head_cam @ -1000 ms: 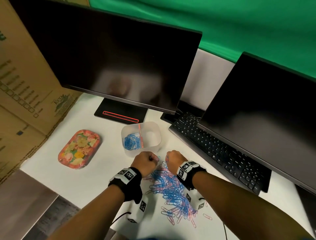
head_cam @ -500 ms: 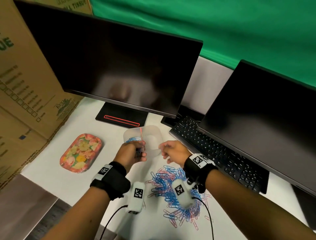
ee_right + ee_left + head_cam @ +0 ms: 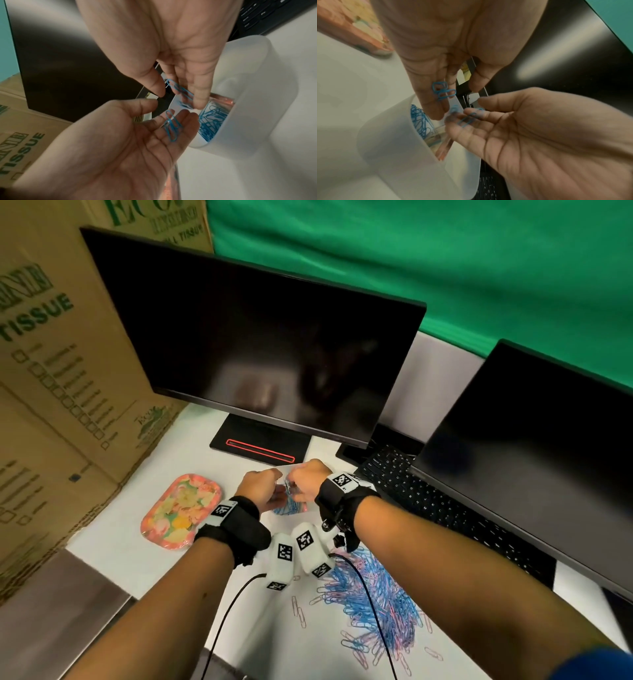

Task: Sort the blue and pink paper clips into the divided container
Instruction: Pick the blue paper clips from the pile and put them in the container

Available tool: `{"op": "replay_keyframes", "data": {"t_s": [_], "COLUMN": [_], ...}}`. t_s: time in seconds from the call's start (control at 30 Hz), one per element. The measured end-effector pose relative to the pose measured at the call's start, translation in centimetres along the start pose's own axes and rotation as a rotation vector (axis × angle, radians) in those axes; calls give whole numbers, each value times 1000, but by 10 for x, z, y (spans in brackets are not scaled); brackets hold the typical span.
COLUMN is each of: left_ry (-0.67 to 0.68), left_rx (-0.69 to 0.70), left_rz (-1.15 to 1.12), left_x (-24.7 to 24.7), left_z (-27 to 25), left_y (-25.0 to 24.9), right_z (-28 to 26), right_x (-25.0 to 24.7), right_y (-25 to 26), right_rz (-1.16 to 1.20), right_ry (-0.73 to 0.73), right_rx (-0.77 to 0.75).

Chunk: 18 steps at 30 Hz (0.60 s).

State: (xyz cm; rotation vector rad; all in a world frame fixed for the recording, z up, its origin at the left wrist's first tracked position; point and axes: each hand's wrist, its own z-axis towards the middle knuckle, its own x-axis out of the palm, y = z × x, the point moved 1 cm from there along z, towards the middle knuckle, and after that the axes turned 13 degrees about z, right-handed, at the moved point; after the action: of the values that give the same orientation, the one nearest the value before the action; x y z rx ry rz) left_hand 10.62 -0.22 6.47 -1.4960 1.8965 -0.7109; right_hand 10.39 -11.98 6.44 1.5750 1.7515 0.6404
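The white divided container [image 3: 393, 142] [image 3: 257, 108] stands in front of the monitor, mostly hidden under my hands in the head view. Its left compartment holds several blue clips [image 3: 419, 121] [image 3: 211, 121], and a pink divider [image 3: 221, 99] bounds it. My left hand [image 3: 263, 484] [image 3: 457, 102] hovers over that compartment with fingers extended and a few blue clips [image 3: 443, 92] lying on them. My right hand [image 3: 305, 479] [image 3: 178, 99] faces it, fingers straight, and blue clips [image 3: 180, 89] slide off them. The mixed blue and pink pile [image 3: 370, 604] lies nearer me.
A flowered tray [image 3: 180, 510] sits left of the container. The monitor stand [image 3: 260, 445] is just behind it, and a black keyboard [image 3: 428, 501] and second monitor are on the right. Cardboard boxes [image 3: 68, 371] wall the left side. Stray clips [image 3: 298, 611] lie near the pile.
Both hands lifted off the pile with fists closed, moved forward to the container, and have now opened over the blue compartment.
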Motion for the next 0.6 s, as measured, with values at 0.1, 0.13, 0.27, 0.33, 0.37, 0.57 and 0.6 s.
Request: {"op": "replay_keyframes", "data": {"t_s": [0.1, 0.13, 0.27, 0.33, 0.37, 0.57, 0.6], "left_ry": [-12, -12, -16, -23, -41, 81, 142], "left_rx": [30, 41, 100, 170, 222, 636, 656], "left_rz": [93, 127, 274, 388, 438, 783, 856], "left_x": [3, 5, 12, 15, 18, 43, 48], "left_z": [4, 4, 5, 4, 3, -24, -27], "left_y": [-1, -1, -2, -1, 1, 26, 34], "right_z": [-6, -11, -35, -42, -45, -69, -73], "right_x": [3, 2, -17, -34, -44, -92, -97], "right_y": [2, 3, 4, -6, -15, -92, -104], "right_rz": [68, 89, 312, 336, 243, -457, -500], "right_ry": [-52, -34, 36, 70, 36, -184, -187], "right_rx": [4, -12, 18, 27, 2, -136, -137]}}
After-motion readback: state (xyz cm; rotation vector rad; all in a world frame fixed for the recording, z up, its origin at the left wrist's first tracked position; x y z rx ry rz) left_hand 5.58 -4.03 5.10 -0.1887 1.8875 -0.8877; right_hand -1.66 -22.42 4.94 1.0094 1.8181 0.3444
